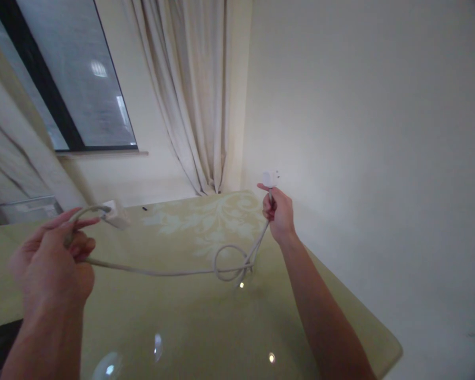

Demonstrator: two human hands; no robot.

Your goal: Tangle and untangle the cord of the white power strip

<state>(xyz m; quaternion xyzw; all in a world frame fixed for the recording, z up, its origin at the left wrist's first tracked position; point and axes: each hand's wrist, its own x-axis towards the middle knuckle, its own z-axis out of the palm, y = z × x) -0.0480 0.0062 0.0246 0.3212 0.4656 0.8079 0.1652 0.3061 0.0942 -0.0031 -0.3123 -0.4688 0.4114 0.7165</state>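
My left hand [53, 256] is closed around one end of a white power cable [162, 272], near a white socket block [114, 214] that hangs from that end just above the table. My right hand [277, 211] grips the other end of the cable, just below its white plug [268, 179], which is held up at the table's far corner. Between the hands the cable sags over the table and forms a loose loop [231, 264] close to my right hand.
A glossy yellow-green table [174, 322] with a pale floral pattern fills the lower view; its right edge runs down past my right forearm. Behind it are a cream curtain [193, 95], a dark-framed window [63, 79] and a plain white wall [360, 132].
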